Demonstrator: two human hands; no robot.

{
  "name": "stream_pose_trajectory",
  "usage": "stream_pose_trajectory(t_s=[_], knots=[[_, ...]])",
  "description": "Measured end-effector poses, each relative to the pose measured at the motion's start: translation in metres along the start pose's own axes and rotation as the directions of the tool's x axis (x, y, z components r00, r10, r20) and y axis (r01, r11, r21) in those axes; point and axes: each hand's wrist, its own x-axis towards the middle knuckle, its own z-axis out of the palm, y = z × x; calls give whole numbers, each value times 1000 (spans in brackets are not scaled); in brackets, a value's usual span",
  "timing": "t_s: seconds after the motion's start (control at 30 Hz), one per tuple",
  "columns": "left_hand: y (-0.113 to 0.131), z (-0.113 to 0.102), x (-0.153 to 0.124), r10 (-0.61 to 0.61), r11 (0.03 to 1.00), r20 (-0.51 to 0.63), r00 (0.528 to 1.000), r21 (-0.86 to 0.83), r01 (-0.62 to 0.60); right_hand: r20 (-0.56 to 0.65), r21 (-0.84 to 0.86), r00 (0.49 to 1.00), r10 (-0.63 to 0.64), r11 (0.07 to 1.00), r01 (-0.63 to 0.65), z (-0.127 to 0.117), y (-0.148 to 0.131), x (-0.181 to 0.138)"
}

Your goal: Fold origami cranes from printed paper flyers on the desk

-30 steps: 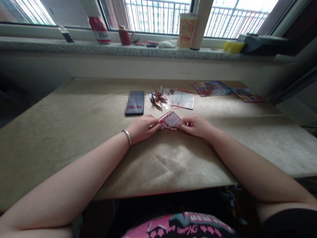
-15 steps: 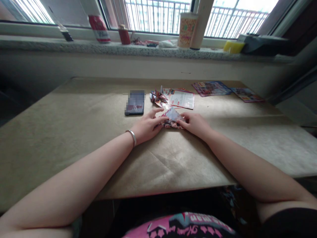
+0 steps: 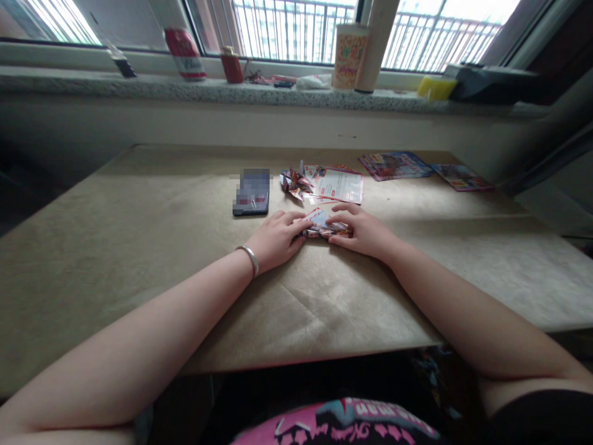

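Note:
A small folded piece of printed paper point(image 3: 320, 222) lies on the brown board table point(image 3: 139, 247), pressed between both hands. My left hand point(image 3: 277, 238), with a silver bracelet on the wrist, rests on the paper's left edge with its fingers curled onto it. My right hand point(image 3: 360, 230) covers the paper's right side, fingers bent down over the fold. Most of the paper is hidden under the fingers.
Behind the hands lie a dark phone point(image 3: 252, 192), a crumpled folded paper figure point(image 3: 294, 181) and a printed leaflet point(image 3: 340, 184). Two colourful leaflets point(image 3: 395, 165) point(image 3: 461, 177) lie at the far right. On the windowsill stand a red can point(image 3: 185, 54), a cup point(image 3: 349, 57) and a yellow sponge point(image 3: 435, 88).
Both hands moved slightly away from me and closer together. The paper went from a wider raised flap to a smaller, flatter fold under the fingers.

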Motion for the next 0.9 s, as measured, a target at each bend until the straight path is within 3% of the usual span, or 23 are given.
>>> stream_pose_trajectory(t_s=[0.23,0.4,0.9], knots=[[8,-8,-8,37,996,64,997,83,-42,107,35,994,-38,999,35,-2,1,0],[7,-6,-5,73,990,64,995,115,-79,93,23,995,-34,999,32,0,3,0],[6,0,2,36,998,52,998,59,-39,88,-154,996,-22,987,35,0,-4,1]])
